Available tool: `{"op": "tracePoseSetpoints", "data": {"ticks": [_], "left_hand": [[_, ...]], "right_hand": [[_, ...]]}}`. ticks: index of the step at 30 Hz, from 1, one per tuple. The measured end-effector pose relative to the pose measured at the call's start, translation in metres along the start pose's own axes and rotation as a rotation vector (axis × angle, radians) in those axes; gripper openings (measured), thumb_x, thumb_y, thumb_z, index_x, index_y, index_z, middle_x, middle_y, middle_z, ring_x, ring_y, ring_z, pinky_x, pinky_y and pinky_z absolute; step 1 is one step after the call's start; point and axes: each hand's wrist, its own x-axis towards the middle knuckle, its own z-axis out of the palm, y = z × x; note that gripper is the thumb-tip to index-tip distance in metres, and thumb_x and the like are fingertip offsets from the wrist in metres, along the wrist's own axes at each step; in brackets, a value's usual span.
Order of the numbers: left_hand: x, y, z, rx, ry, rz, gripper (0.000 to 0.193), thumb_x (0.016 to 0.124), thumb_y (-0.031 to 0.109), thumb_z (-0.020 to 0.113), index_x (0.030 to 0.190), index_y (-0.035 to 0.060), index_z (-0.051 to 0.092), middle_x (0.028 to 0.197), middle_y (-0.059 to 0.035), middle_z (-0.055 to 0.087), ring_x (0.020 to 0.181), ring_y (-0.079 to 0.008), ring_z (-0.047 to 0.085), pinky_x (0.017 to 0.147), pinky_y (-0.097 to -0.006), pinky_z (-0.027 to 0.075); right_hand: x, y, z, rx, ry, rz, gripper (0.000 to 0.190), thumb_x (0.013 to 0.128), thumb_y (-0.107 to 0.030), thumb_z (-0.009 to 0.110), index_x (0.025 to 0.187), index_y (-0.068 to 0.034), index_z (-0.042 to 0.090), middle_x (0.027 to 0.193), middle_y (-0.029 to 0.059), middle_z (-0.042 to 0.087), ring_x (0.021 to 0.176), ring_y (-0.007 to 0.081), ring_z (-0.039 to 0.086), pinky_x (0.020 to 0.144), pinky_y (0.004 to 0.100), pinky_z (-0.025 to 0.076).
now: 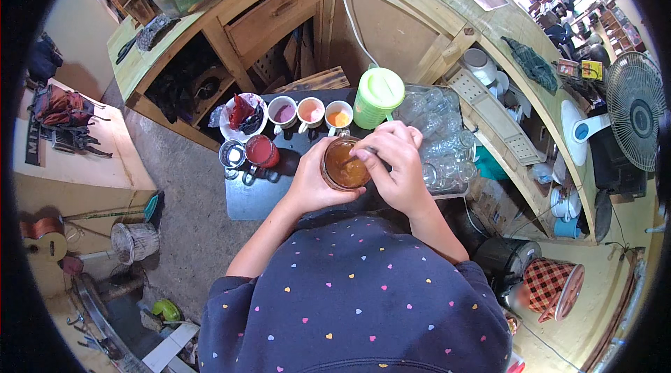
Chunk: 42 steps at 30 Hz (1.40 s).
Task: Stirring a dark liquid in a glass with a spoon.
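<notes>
My left hand [309, 179] is wrapped around a glass mug of orange-brown liquid [344, 163], held above a dark table [251, 209]. My right hand [394, 163] grips the handle of a metal spoon [371, 150], whose lower end is in the liquid. Beyond the mug stand white cups with purple [284, 112], pink [311, 111] and orange [338, 117] contents. At the left are a glass mug of red liquid [262, 151], another glass mug [231, 154] and a white bowl [225, 124] with red and dark wrappers.
A green lidded pitcher [378, 95] stands beyond my right hand. To its right, a clear plastic tray [451, 195] holds several glass mugs [443, 137]. A wooden counter [220, 22] with shelves curves around the table. A white fan [634, 111] stands on the right.
</notes>
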Motion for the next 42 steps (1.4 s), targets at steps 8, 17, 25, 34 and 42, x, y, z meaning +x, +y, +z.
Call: {"op": "tracePoseSetpoints", "data": {"ticks": [8,17,25,34,42], "left_hand": [[0.0000,0.0030,-0.0006,-0.023,0.004,-0.027,0.086,0.055,0.031,0.097,0.126,0.0001,0.058,0.120,-0.0148,0.068,0.112,-0.0258,0.067,0.101,-0.0380,0.051],[-0.0016,0.0035,-0.0024,-0.018,-0.004,-0.017,0.084,0.057,0.029,0.096,0.126,0.0003,0.058,0.121,-0.0150,0.067,0.113,-0.0242,0.067,0.101,-0.0372,0.051],[-0.0016,0.0038,-0.0023,-0.009,-0.001,0.000,0.084,0.057,0.030,0.096,0.126,0.0004,0.058,0.120,-0.0149,0.068,0.112,-0.0249,0.067,0.101,-0.0373,0.051],[-0.0019,0.0015,0.0002,-0.016,-0.002,-0.008,0.084,0.056,0.032,0.096,0.125,0.0006,0.059,0.118,-0.0149,0.068,0.110,-0.0258,0.068,0.100,-0.0377,0.052],[0.0002,0.0025,0.0017,-0.005,-0.003,0.020,0.084,0.056,0.032,0.097,0.125,0.0002,0.059,0.116,-0.0148,0.068,0.109,-0.0257,0.068,0.099,-0.0377,0.052]], "right_hand": [[-0.0035,-0.0002,0.0033,0.028,0.017,0.049,0.009,0.087,-0.018,0.072,0.092,-0.012,0.076,0.090,-0.0005,0.072,0.097,0.0197,0.060,0.093,0.0435,0.030],[-0.0016,-0.0012,-0.0004,-0.016,-0.044,0.010,0.009,0.087,-0.018,0.072,0.091,-0.012,0.076,0.090,-0.0011,0.073,0.099,0.0194,0.060,0.093,0.0431,0.029],[-0.0021,-0.0001,-0.0024,-0.099,-0.031,0.003,0.009,0.087,-0.018,0.072,0.092,-0.012,0.077,0.090,-0.0006,0.073,0.098,0.0196,0.060,0.094,0.0422,0.030],[-0.0047,0.0009,-0.0042,-0.075,-0.031,0.009,0.009,0.087,-0.018,0.072,0.092,-0.013,0.077,0.091,-0.0008,0.073,0.097,0.0198,0.061,0.094,0.0405,0.032],[-0.0052,0.0022,-0.0060,-0.150,-0.023,0.022,0.009,0.087,-0.018,0.073,0.092,-0.012,0.077,0.090,-0.0011,0.073,0.097,0.0200,0.061,0.094,0.0407,0.031]]}}
